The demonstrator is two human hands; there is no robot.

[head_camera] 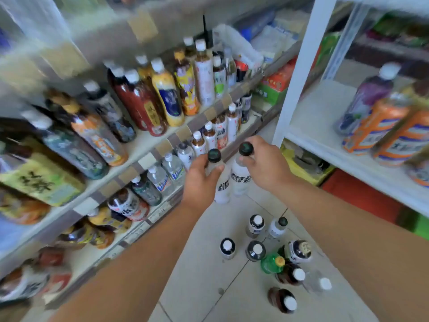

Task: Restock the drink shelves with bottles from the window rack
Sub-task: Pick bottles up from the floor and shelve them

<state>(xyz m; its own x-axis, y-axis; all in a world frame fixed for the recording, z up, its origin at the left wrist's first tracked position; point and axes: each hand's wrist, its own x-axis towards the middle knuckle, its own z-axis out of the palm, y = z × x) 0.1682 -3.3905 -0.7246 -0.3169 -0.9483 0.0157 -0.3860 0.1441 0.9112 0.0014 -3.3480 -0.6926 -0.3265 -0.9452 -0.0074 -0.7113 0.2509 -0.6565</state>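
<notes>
We hold two white-labelled bottles with dark caps, one in each hand, side by side and nearly touching. The left bottle sits in the left hand; the grip is closed around the neck and shoulder, thumb across the front just below the cap. The right bottle hangs from the right hand; the grip is closed on the neck from above, fingertips at the cap. Both bottles are upright, in the air, clear of the floor.

Just beyond the left grip, the drink shelves run away to the upper right in tiers. The tier nearest the grip carries a row of clear water bottles with white caps; the tier above it carries tall tea and juice bottles. Much of this side is motion-blurred and we cannot read the labels.

To the right of the right grip stands a white rack with an orange-labelled bottle and a purple bottle on its shelf.

Below both grips, on the tiled floor, stands a loose cluster of upright bottles, among them a green bottle with a yellow cap and a brown bottle nearest to us
</notes>
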